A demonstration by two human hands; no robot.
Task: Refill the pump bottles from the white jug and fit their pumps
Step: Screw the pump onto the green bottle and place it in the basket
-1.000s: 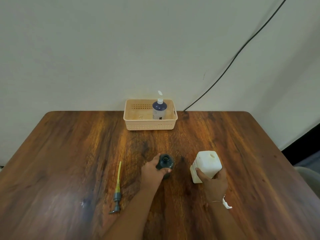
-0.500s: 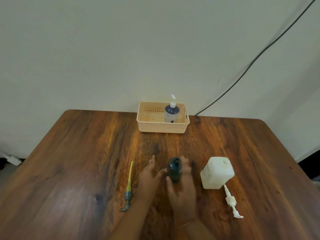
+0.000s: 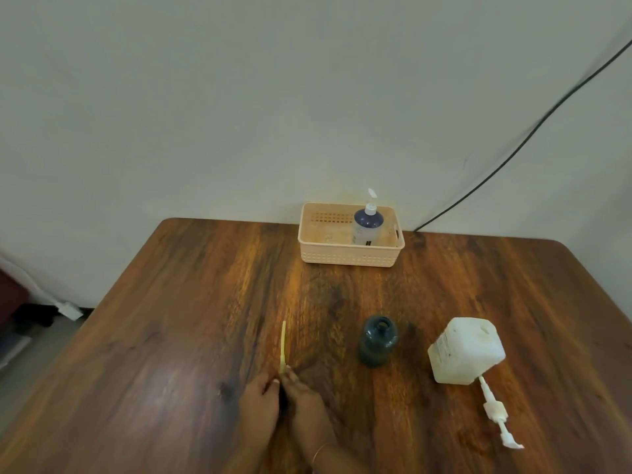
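Observation:
A dark green bottle (image 3: 377,343) stands open-necked and alone near the table's middle. The white jug (image 3: 465,350) stands to its right, with a white pump (image 3: 496,412) lying on the table in front of it. Left of the bottle lies a grey pump with a yellow tube (image 3: 282,347); its head is hidden under my hands. My left hand (image 3: 260,398) and my right hand (image 3: 306,401) both close around that pump head from either side. A blue bottle (image 3: 367,227) with its white pump fitted stands in the peach basket (image 3: 349,258).
The basket sits at the table's far edge against the wall. A black cable (image 3: 513,155) runs up the wall at right. The wooden table (image 3: 171,319) drops off at left, where a white plug (image 3: 68,309) lies on the floor.
Both hands have left the dark green bottle and moved left and nearer to me, onto the grey pump. The right hand let go of the jug a second ago.

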